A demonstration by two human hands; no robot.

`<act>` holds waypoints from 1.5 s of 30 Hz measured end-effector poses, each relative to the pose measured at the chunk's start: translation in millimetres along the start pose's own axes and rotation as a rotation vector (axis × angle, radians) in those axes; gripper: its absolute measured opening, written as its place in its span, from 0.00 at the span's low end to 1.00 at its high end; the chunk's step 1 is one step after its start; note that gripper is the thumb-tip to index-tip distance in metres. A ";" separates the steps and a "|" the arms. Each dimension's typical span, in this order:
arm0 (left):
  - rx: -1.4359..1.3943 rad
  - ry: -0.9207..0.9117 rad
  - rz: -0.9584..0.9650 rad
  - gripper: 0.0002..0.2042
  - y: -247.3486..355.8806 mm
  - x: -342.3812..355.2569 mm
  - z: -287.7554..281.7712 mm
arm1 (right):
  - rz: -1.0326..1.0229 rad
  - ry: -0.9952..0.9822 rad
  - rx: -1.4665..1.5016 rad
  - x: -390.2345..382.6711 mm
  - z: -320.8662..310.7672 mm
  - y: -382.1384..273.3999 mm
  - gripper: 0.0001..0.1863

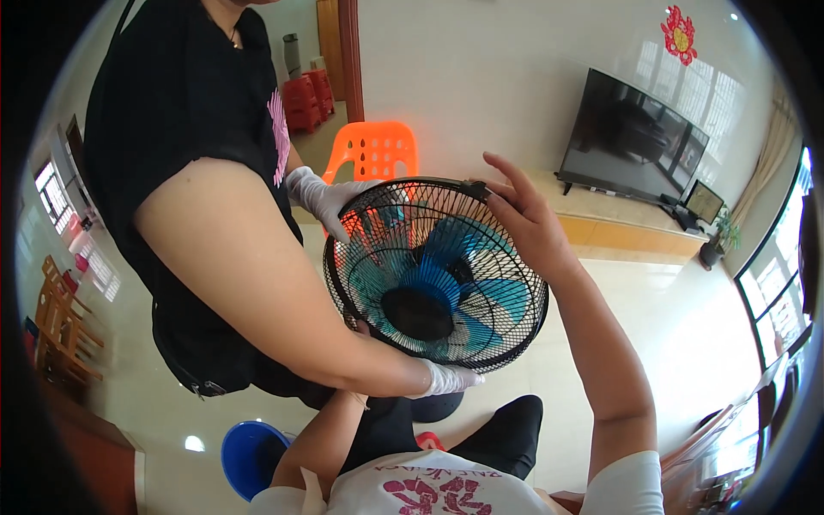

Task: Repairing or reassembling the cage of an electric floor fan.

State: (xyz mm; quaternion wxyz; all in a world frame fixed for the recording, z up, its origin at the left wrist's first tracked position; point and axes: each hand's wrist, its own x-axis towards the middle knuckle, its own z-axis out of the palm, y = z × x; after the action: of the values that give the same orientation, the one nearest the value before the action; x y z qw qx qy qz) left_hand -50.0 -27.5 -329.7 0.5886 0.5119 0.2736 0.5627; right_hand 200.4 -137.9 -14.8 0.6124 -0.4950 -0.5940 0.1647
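A fan head with a round black wire guard and blue blades is tilted up in front of me. At the guard's upper right rim, my right hand has its thumb and fingers on a dark clip, one finger raised. My left hand is at the lower left rim, mostly hidden behind a co-worker's arm; only a fingertip shows against the guard. The co-worker's white-gloved hands hold the guard too: one glove at the upper left, the other glove under the lower edge.
A co-worker in a black shirt stands close on my left. An orange plastic chair is behind the fan. A blue bucket sits on the floor at lower left. A television stands on a low cabinet at far right.
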 end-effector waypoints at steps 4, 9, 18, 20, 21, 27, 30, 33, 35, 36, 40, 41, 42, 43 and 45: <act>0.005 -0.112 -0.151 0.28 -15.5 -15.0 -1.2 | -0.020 -0.101 -0.292 -0.5 -9.8 -0.5 0.16; 0.355 -0.174 -0.016 0.28 -49.0 -3.1 -26.4 | -0.019 -0.036 -0.287 -2.2 -5.0 2.5 0.15; -0.361 0.188 -0.482 0.28 8.1 11.6 29.2 | -0.064 0.024 -0.285 15.2 -26.6 28.1 0.14; -0.212 0.028 -0.312 0.35 -6.0 24.7 18.2 | -0.047 0.030 -0.208 24.2 -33.5 38.1 0.14; -0.196 0.020 -0.321 0.35 -18.9 34.0 12.1 | -0.036 0.044 -0.200 30.0 -38.1 44.1 0.14; -0.303 -0.220 -0.515 0.35 7.8 46.7 46.2 | 0.033 0.016 -0.248 58.6 -81.6 62.5 0.15; -0.236 -0.128 -0.445 0.36 23.7 67.6 84.3 | 0.013 0.031 -0.301 75.2 -103.5 80.9 0.16; -0.234 -0.105 -0.397 0.37 35.0 95.5 130.4 | 0.082 0.068 -0.326 89.7 -138.7 102.2 0.16; -0.204 -0.173 -0.398 0.37 36.9 108.0 157.9 | 0.011 0.130 -0.239 91.0 -164.0 118.1 0.15; -0.175 -0.202 -0.390 0.37 30.3 114.6 166.6 | 0.057 0.155 -0.182 88.2 -176.4 123.2 0.15; -0.085 -0.241 -0.443 0.36 26.8 130.3 210.6 | 0.235 0.292 -0.097 73.2 -221.7 137.8 0.16; -0.036 -0.253 -0.466 0.35 24.9 132.9 223.5 | 0.245 0.291 -0.090 65.4 -234.3 146.0 0.16; -0.008 -0.251 -0.519 0.33 23.0 134.5 241.1 | 0.302 0.355 -0.037 54.8 -249.2 153.1 0.16; -0.004 -0.246 -0.521 0.33 16.9 139.7 255.3 | 0.354 0.418 0.020 46.4 -263.0 161.1 0.16; 0.009 -0.364 -0.532 0.31 1.0 149.2 281.2 | 0.373 0.482 0.073 27.0 -289.1 178.7 0.16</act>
State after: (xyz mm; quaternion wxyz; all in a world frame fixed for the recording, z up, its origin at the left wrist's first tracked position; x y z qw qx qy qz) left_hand 234.6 30.1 -199.2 0.7522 0.5173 0.2904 0.2869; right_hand 533.4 -153.8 -86.3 0.7122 -0.5980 -0.3243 0.1731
